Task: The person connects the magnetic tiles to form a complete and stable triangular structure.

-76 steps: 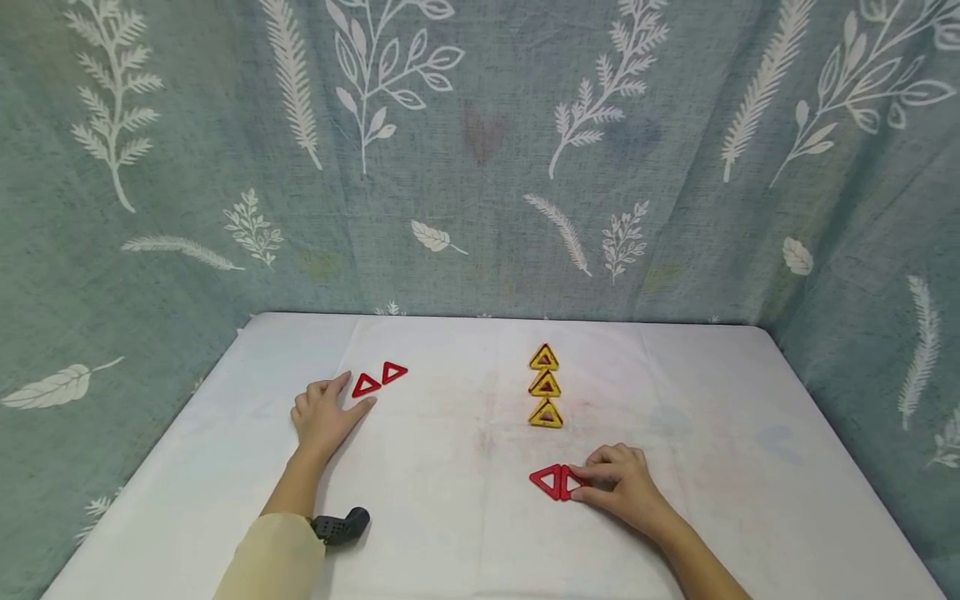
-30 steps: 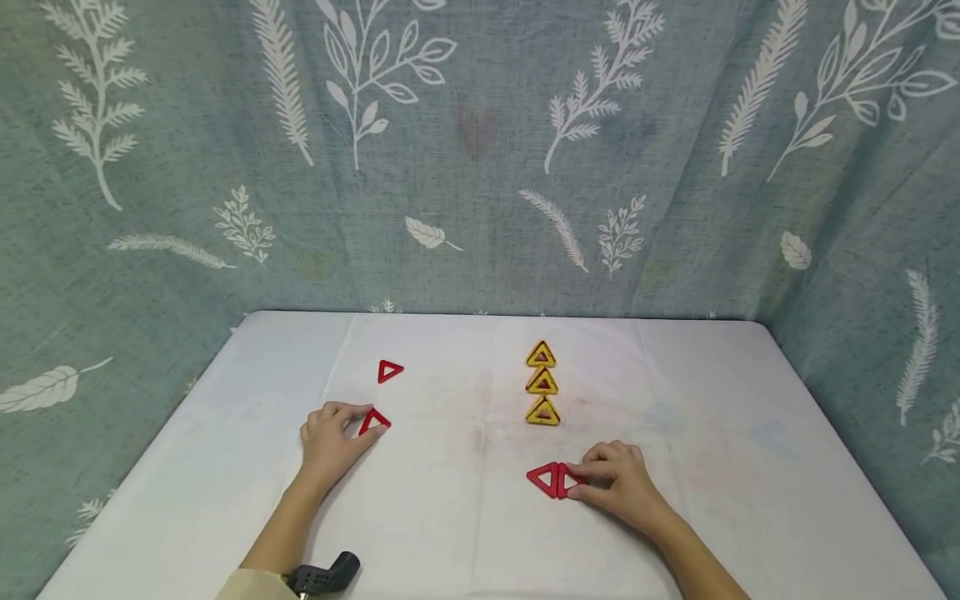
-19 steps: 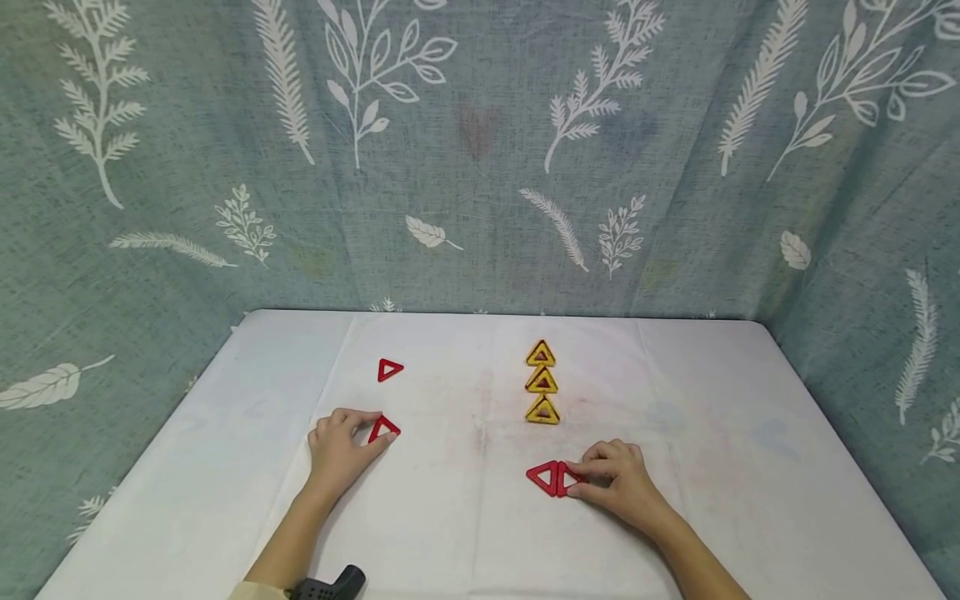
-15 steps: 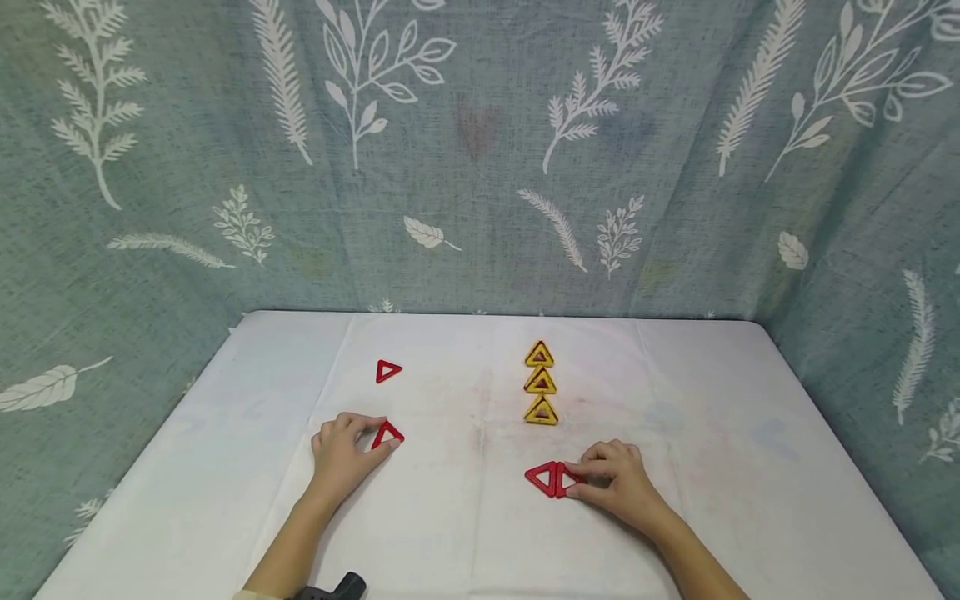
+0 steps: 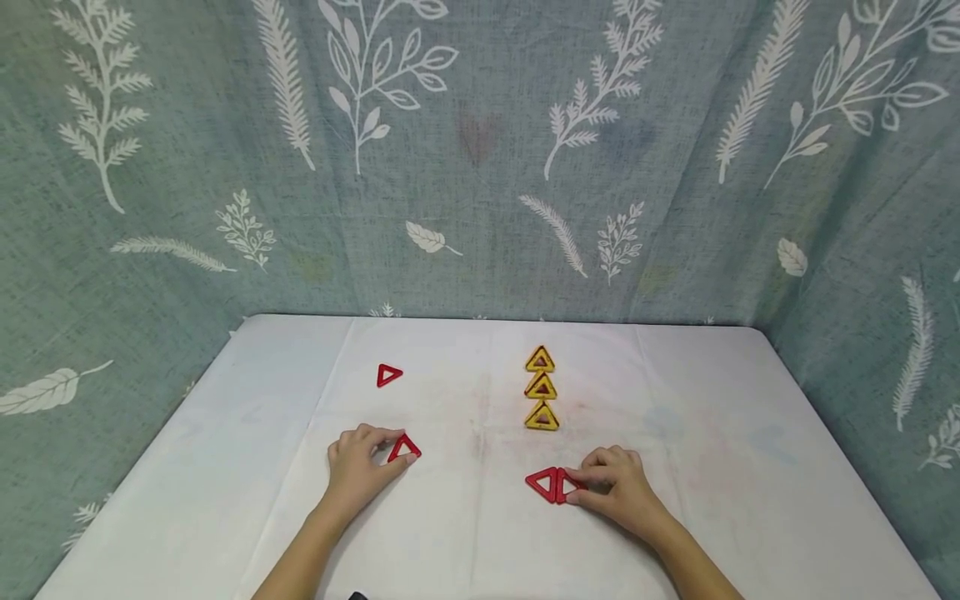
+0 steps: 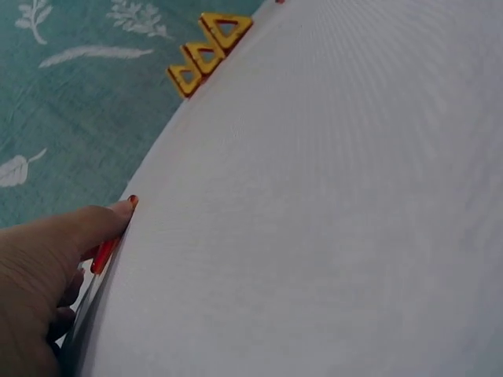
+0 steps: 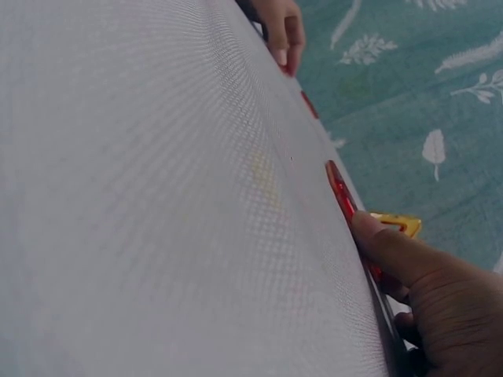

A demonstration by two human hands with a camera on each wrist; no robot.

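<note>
In the head view my left hand (image 5: 360, 465) pinches a red triangular frame tile (image 5: 405, 447) between thumb and forefinger, low over or on the white tabletop. My right hand (image 5: 618, 490) pinches a second red triangle (image 5: 569, 485) whose flat side lies against another red triangle (image 5: 543, 484), the two together forming a diamond. The left wrist view shows the thumb (image 6: 106, 224) along the red tile (image 6: 102, 256), most of which is hidden. In the right wrist view the thumb (image 7: 369, 228) covers part of the red pair (image 7: 339, 188).
One more red triangle (image 5: 388, 375) lies at the back left of the white-covered table (image 5: 465, 542). Three yellow triangles (image 5: 542, 386) with dark reddish centres form a column, tip to base, behind the red pair. A green leaf-patterned cloth (image 5: 465, 283) surrounds the table's back and sides.
My left hand took hold of the nearer left red triangle, drew it away from the other one, and moved it toward me and to the right. The right hand stays on the red pair.
</note>
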